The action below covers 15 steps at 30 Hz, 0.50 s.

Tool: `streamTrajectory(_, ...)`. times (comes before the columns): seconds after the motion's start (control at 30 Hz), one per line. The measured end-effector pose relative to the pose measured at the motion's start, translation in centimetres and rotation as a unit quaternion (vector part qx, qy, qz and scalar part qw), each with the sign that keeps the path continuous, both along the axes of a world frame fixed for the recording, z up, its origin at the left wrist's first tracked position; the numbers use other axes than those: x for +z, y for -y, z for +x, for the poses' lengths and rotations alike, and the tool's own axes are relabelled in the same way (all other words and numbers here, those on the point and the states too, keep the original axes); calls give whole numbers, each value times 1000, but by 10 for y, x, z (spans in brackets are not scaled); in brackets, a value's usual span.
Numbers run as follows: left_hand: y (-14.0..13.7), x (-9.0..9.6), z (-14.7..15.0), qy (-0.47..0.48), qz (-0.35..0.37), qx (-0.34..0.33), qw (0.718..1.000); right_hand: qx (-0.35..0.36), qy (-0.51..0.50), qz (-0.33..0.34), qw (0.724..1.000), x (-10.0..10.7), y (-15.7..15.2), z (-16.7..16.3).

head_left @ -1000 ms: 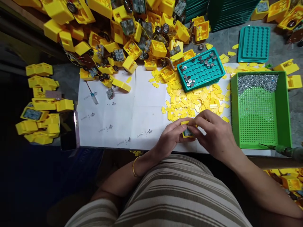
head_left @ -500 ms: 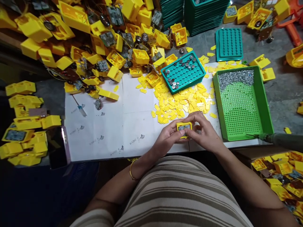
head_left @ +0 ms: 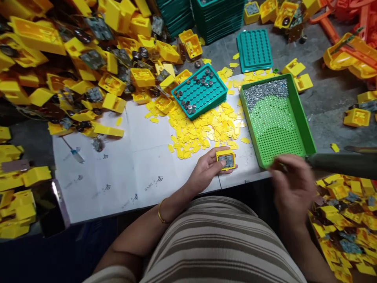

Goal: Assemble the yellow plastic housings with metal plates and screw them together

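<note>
Our left hand [head_left: 204,171] holds a small yellow box [head_left: 225,152] near the front edge of the table [head_left: 132,169]. The box has its open side up, and our thumb rests on the gray part [head_left: 230,161] inside it. Our right hand [head_left: 294,184] is well apart from the box, with its fingers bent. It is blurry, so we cannot tell if it holds anything. It is by the near corner of the green basket [head_left: 279,137] and close to a long dark tool [head_left: 341,164].

At the far end of the basket we see lots of tiny shiny silver bits [head_left: 265,94]. Past our left hand lie many flat yellow pieces [head_left: 203,135], all in a mess. A teal tray [head_left: 200,96] sits at the back of them, with little round parts [head_left: 206,80] in it. To its left we see a big heap of yellow cases [head_left: 114,84] with wires. A screwdriver [head_left: 77,155] lies on the white sheet in front of the heap, and a phone [head_left: 51,210] is at the left end.
</note>
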<state>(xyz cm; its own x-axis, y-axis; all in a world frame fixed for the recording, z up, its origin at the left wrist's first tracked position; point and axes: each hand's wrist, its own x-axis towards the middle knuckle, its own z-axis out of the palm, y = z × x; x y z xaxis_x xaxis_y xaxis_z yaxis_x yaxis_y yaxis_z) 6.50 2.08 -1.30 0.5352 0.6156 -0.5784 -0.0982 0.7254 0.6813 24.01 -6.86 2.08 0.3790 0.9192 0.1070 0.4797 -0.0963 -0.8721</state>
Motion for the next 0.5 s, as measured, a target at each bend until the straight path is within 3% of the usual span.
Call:
streamTrajectory(0.23,5,12,7,24,21,-45,998,133,-93,-8,987,-25,-42,-18)
streamTrajectory(0.5,7,14,14,-49,108,-26,993,80,-201,12,976,-38,-49,-34)
